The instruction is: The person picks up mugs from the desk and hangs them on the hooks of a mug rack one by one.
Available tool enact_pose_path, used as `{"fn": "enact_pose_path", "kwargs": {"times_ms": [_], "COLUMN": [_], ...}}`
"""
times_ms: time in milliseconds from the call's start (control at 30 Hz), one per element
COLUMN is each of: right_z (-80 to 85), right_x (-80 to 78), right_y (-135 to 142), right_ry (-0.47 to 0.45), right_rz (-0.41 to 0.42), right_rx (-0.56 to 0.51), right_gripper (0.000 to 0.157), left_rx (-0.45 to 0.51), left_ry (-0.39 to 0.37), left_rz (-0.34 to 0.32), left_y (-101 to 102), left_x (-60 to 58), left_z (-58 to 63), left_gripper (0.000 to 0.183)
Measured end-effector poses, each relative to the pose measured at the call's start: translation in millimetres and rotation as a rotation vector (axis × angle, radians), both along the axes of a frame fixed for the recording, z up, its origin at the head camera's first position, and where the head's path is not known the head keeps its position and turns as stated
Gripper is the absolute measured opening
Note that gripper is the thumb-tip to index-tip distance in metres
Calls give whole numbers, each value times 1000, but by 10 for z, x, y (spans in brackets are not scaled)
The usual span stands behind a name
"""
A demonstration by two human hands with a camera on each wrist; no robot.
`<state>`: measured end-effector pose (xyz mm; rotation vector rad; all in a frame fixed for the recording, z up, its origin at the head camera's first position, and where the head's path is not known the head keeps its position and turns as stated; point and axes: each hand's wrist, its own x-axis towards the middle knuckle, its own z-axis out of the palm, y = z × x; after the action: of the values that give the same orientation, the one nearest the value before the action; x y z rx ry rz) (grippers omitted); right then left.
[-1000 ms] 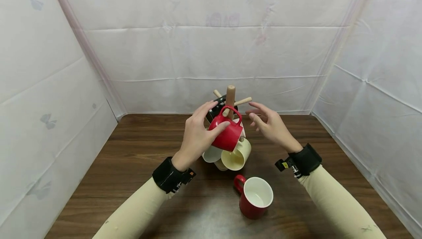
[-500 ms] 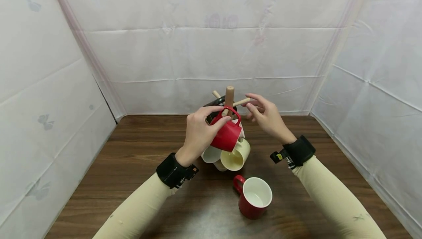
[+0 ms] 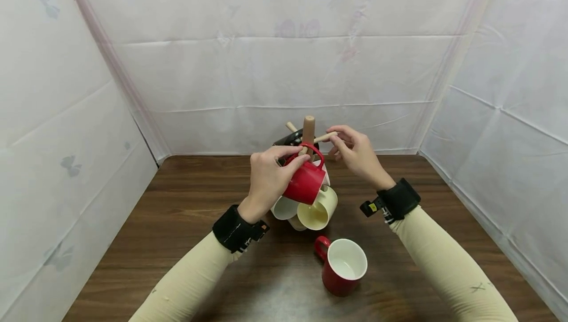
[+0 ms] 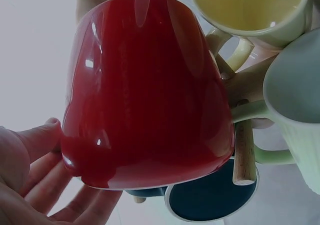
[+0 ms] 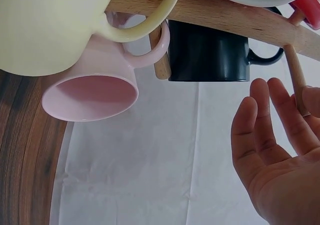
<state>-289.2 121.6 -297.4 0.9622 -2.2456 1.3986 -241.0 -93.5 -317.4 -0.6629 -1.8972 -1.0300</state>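
A wooden mug tree (image 3: 308, 129) stands at the back of the table, hung with several mugs. The red mug (image 3: 305, 184) hangs tilted by its handle on a front peg. My left hand (image 3: 269, 176) pinches at the red mug's handle, by the peg tip, thumb and forefinger close together. With thumb and fingertips, my right hand (image 3: 360, 157) pinches the end of the right peg (image 5: 295, 75), which carries no mug. A black mug (image 5: 210, 52), a pink mug (image 5: 95, 85), a cream mug (image 3: 320, 208) and a pale green mug (image 4: 295, 100) hang around the post.
A second red mug (image 3: 340, 270), white inside, stands upright on the brown wooden table (image 3: 186, 223), in front of the mug tree. White sheet walls (image 3: 284, 70) enclose the back and both sides.
My left thumb and forefinger have closed in at the red mug's handle. My right hand has moved left and now pinches the right peg's end. The standing red mug stays put.
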Motion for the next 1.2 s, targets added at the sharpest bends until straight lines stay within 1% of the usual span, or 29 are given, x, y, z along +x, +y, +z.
{"fn": "enact_pose_path", "kwargs": {"times_ms": [133,267,567,733,800,867,933,1033,1100,1200], "right_z": [22,23,-13,-19,-36,-108,-121,-122,-66,-68], "right_x": [4,7,18,20,11,-54,-56,-46,21,35], "right_y": [17,21,-15,-25,-17,14,28,31,6,-8], "right_ry": [-5,4,-8,-14,-20,-26,-34,-37,-43,-51], "right_rz": [-22,-32,-25,-24,-20,-18,-10,-1,8,11], "right_rx": [-16,-26,-47,-71,-80,-95,-108,-129,-142,-162], "right_gripper": [22,21,20,21,21,21,21,21,21,21], "left_rx": [-26,-54,-87,-97,-101,-105,-109,-102,-86,-60], "left_ry": [31,36,28,45,55,63,70,78,78,73], "left_rz": [-14,-23,-12,-6,-7,-11,-15,-17,-17,-22], "left_y": [3,5,-31,-32,-27,-17,-8,-9,-23,-60], "left_x": [-21,-19,-11,-27,-29,-33,-38,-46,-53,-65], "left_z": [30,46,3,-9,-14,-19,-20,-15,-17,-20], "left_gripper": [29,29,28,28,28,28,27,27,27,27]}}
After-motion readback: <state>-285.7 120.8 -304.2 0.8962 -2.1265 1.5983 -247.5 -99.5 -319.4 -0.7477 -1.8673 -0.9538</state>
